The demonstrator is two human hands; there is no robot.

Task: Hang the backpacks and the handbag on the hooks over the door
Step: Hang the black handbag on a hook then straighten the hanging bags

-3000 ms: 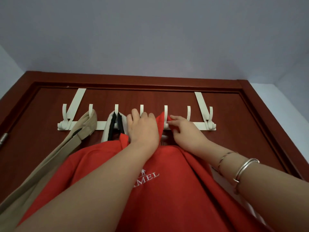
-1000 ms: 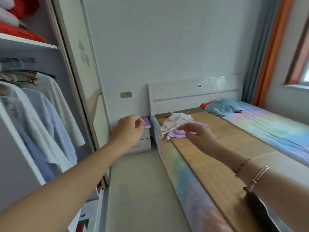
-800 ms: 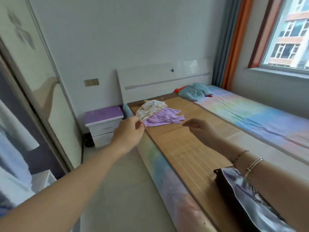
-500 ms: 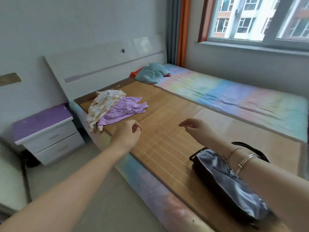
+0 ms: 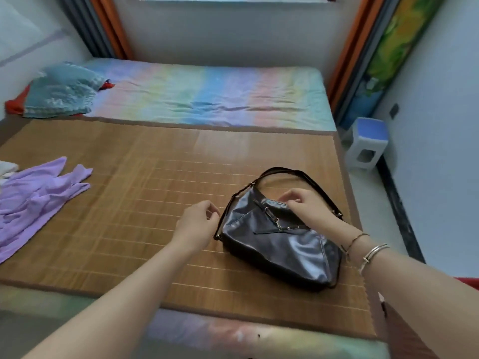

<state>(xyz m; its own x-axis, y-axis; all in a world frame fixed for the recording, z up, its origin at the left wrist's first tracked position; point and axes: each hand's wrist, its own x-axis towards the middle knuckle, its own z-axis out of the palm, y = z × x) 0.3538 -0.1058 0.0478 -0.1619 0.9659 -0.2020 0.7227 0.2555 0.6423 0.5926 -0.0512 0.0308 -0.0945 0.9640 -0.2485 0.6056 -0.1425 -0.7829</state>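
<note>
Handbag: the shiny dark handbag (image 5: 280, 244) is lying flat on the bamboo mat (image 5: 145, 193), in the lower right of the frame. Its dark strap (image 5: 282, 171) is curving up behind it in a loop.

Right hand: the right hand (image 5: 303, 206) is sitting on the top edge of the bag, fingers curled — thumb and fingertips are pinching at the bag's top by the little metal clasp. Two bracelets are showing on that wrist.

Left hand: the left hand (image 5: 199, 221) is hanging just beside the bag's left end, near the strap ring. Its fingers are bent loosely and are holding nothing. I cannot tell if it is touching the bag.

Mat: it is covering the near half of the bed, in the middle of the frame.

Other things: purple clothes (image 5: 33, 200) are lying at the left edge — a blue-green pillow (image 5: 62, 92) is sitting in the upper left. A small blue stool (image 5: 368, 143) is standing on the floor at the right.
</note>
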